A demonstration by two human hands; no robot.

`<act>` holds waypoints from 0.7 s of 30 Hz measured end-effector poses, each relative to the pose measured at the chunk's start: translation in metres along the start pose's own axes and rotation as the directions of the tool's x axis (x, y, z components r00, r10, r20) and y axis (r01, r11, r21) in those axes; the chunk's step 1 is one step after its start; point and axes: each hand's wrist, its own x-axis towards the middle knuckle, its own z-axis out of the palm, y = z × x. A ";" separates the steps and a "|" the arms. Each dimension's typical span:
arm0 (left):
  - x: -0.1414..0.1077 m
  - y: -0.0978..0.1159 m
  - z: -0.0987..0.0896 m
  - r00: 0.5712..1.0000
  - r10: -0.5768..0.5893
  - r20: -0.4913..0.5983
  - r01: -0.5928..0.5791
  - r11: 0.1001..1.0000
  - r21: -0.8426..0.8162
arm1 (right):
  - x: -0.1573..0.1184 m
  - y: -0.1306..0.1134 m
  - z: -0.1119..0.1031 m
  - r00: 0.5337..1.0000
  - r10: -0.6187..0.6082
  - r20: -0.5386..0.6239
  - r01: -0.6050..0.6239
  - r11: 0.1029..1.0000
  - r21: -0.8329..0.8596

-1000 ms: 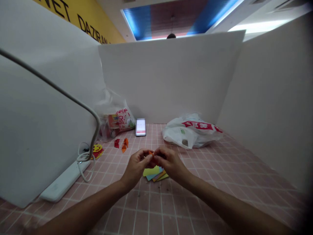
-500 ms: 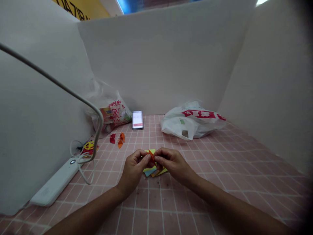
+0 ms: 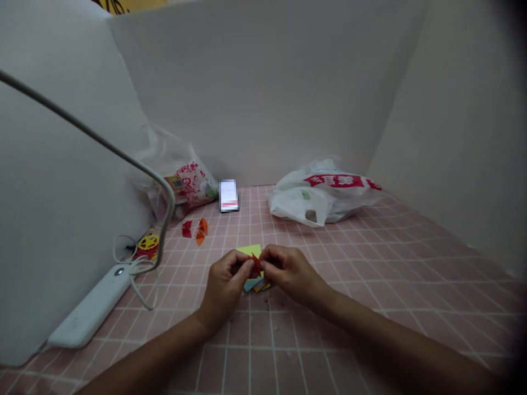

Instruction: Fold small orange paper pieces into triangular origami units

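Observation:
Near the centre of the head view, a small folded piece of orange-red paper [image 3: 256, 265] is pinched between both hands. My left hand [image 3: 230, 277] grips it from the left with thumb and fingers. From the other side, my right hand [image 3: 286, 269] holds its right edge between thumb and fingertips. Part of the paper is hidden by the fingers. Beneath the hands lies a small stack of coloured paper, with a yellow sheet [image 3: 252, 250] and a blue corner [image 3: 252, 284] showing.
Red [image 3: 186, 229] and orange folded pieces [image 3: 200, 236] lie left of centre. Behind stand a phone [image 3: 229, 196], a clear bag [image 3: 193, 184] and a white bag [image 3: 325, 192]. At left are a white device [image 3: 88, 307], its cable and a yellow-and-red item [image 3: 148, 242].
The camera view has tilted down slightly, so the background sits higher. Both hands still hold the orange-red paper, and more of the yellow sheet shows behind them.

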 end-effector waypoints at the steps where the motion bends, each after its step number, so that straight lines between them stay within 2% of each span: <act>1: 0.000 -0.001 0.000 1.000 0.007 -0.002 -0.007 1.000 0.010 | 0.000 0.001 0.000 1.000 -0.007 -0.006 0.006 1.000 -0.026; 4: -0.001 -0.003 0.000 1.000 0.011 0.003 -0.011 1.000 0.005 | -0.001 0.003 0.002 1.000 -0.014 -0.020 0.013 0.998 -0.060; 9: 0.001 -0.004 0.001 0.999 -0.045 0.006 0.045 0.997 -0.068 | -0.001 0.005 0.003 0.999 -0.034 -0.017 0.032 0.992 -0.121; 21: 0.002 -0.008 0.001 1.000 -0.008 -0.007 0.009 0.999 0.047 | -0.001 0.007 0.006 0.999 -0.045 0.008 0.046 0.993 -0.109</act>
